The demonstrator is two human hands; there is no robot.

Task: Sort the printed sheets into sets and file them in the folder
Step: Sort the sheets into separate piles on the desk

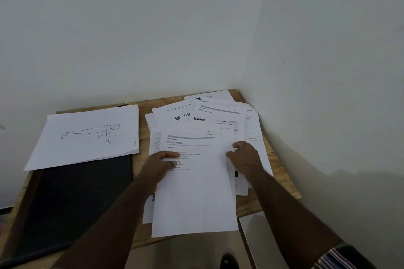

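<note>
A loose spread of printed sheets [218, 116] covers the right half of the wooden table. On top lies a text sheet [196, 199] hanging over the front edge. My left hand [160, 165] grips this sheet's left edge, thumb on the print. My right hand [243, 156] holds its right edge, fingers curled round the paper. A neat stack topped by a plank-pose drawing [87, 137] sits at the left, lying partly on a dark folder [72, 203].
The wooden table [282, 183] stands in a corner, with white walls behind and to the right. A white object [260, 240] shows below the table's front right edge. A dark shoe [228, 262] is on the floor.
</note>
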